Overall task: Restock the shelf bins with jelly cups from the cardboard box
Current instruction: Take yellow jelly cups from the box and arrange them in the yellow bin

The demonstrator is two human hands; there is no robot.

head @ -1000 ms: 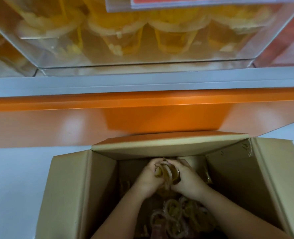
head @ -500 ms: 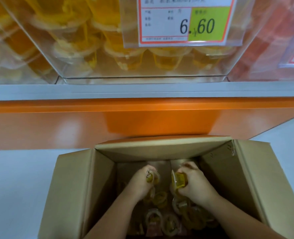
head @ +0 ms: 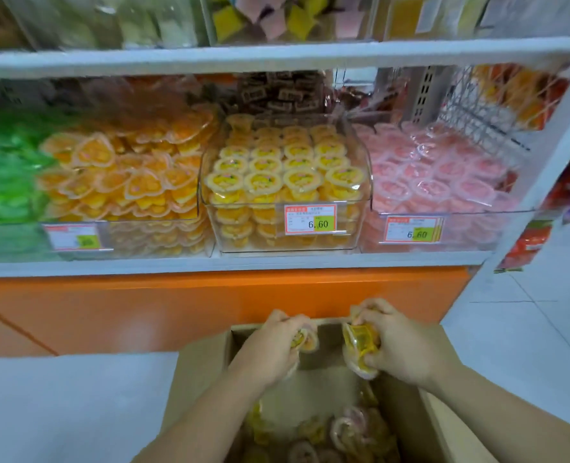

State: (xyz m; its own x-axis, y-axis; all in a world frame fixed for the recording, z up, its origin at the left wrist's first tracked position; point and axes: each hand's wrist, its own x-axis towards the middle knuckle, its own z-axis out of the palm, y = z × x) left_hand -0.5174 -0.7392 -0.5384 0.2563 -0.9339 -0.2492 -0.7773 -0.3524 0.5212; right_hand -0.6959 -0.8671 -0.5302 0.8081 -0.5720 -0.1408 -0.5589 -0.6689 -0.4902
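The left hand [head: 273,345] and the right hand [head: 400,345] are each holding jelly cups [head: 360,342], fingers [head: 368,314] clamped around them, just above the cardboard box [head: 203,362] at 6 o'clock, so I judge the next move is calling for a lift to the nearly full bin [head: 243,204] at 12 o'clock.

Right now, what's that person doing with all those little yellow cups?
A person is restocking a sweets shelf. Their left hand and right hand each grip yellow jelly cups over the open cardboard box, where more cups lie. The held ones have not reached the shelf yet. The clear bin straight ahead, holding matching yellow cups, already looks nearly full.
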